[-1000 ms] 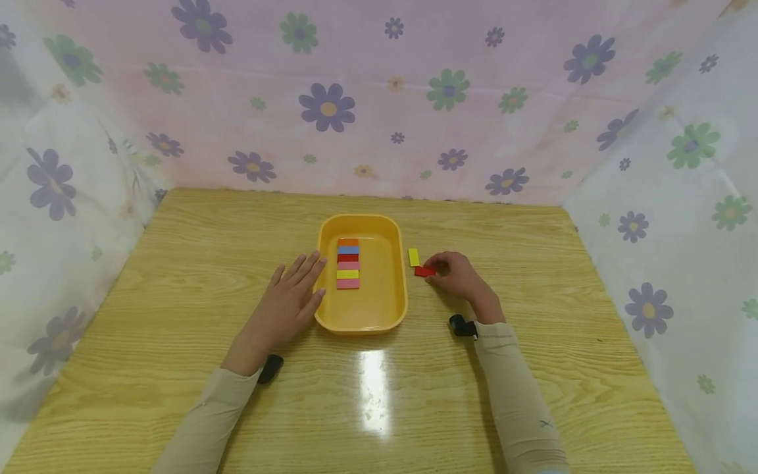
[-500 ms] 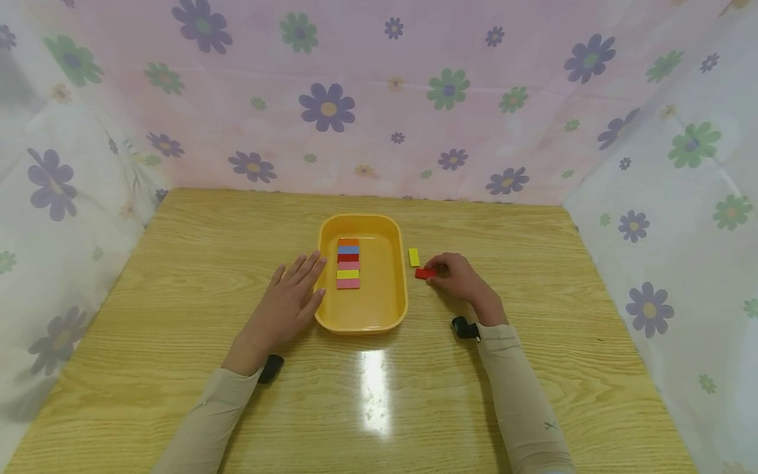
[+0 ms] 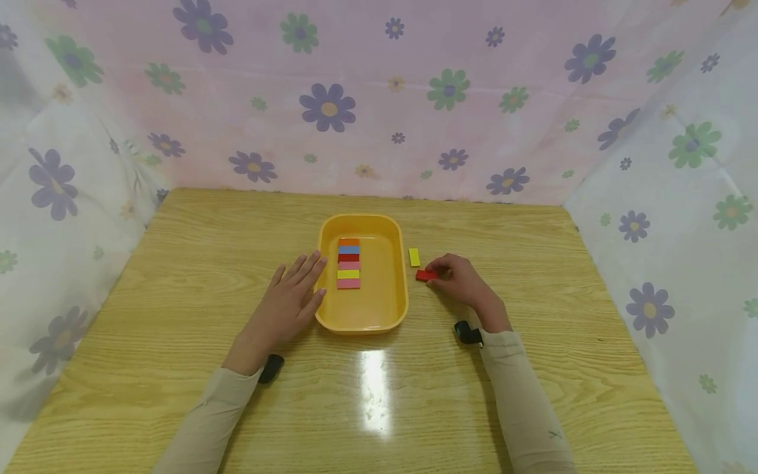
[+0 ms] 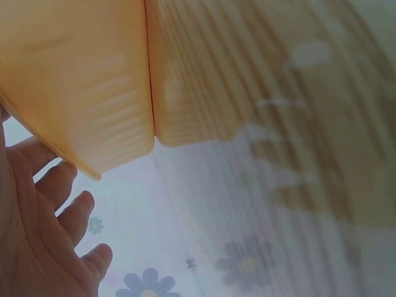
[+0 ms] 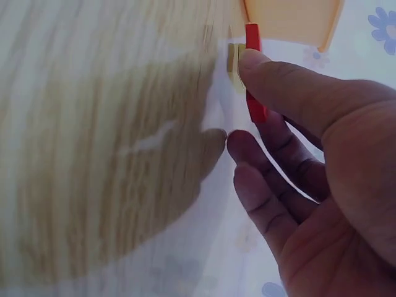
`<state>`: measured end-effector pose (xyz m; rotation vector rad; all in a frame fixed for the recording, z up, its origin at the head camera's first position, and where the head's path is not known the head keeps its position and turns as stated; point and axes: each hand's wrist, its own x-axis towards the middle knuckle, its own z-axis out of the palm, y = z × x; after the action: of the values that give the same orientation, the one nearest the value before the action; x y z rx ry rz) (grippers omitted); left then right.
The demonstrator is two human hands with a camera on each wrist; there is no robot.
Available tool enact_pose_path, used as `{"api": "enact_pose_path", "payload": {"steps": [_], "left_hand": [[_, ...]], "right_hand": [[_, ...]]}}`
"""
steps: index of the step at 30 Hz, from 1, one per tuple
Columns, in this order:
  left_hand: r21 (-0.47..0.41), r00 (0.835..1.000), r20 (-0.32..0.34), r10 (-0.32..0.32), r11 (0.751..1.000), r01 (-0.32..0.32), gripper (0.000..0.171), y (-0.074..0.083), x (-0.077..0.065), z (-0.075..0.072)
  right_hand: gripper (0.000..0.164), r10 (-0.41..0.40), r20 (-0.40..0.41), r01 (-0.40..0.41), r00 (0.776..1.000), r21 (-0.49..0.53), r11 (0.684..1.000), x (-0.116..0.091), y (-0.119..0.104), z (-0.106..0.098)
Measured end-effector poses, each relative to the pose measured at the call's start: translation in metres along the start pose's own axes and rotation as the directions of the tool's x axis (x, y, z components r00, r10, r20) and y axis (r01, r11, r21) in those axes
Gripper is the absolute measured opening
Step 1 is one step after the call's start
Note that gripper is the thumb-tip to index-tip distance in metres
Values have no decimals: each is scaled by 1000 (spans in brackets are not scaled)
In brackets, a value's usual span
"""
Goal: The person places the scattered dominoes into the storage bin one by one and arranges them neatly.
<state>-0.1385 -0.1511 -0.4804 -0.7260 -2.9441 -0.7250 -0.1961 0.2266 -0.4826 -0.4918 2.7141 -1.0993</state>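
Observation:
My right hand [image 3: 464, 282] pinches a small flat red block [image 3: 424, 276] between thumb and fingers, just right of the yellow-orange tray [image 3: 405, 296]. In the right wrist view the red block [image 5: 253, 111] appears held a little off the table. A yellow block [image 3: 414, 257] lies on the table beside the tray, behind the red one. Against the tray's left rim, my left hand [image 3: 286, 304] rests with its fingers straight and spread. Several coloured blocks form a column inside the tray, from an orange block [image 3: 349, 242] at the back to a pink block [image 3: 348, 284] in front.
The wooden table [image 3: 207, 250] runs back to a flowered curtain [image 3: 367, 99], with more of the same cloth on both sides. A small black wrist camera [image 3: 468, 333] sits at the right cuff, another black camera [image 3: 272, 368] at the left.
My right hand has shifted slightly toward me and to the right with the red block, widening the gap to the yellow block. The left hand and the tray have stayed in place.

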Motion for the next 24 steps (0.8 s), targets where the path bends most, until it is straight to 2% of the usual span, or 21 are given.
{"api": "enact_pose_path", "payload": {"steps": [6,15,20,24], "left_hand": [[-2,1000,0,-1,1000,1,62,0,0,0],[7,1000,12,-3,1000,3,62,0,0,0],[7,1000,17,-4,1000,4,62,1,0,-1],[6,1000,6,0,1000,0,62,1,0,-1]], "right_hand": [[23,-10,-55,12,998,24,1000,-3,1,2],[28,40,-133,-22,990,138,990,-9,1,8],[31,98,-159,-59,982,236,970,-12,1,11],[33,147,-172,-85,974,328,941,-15,0,14]]}}
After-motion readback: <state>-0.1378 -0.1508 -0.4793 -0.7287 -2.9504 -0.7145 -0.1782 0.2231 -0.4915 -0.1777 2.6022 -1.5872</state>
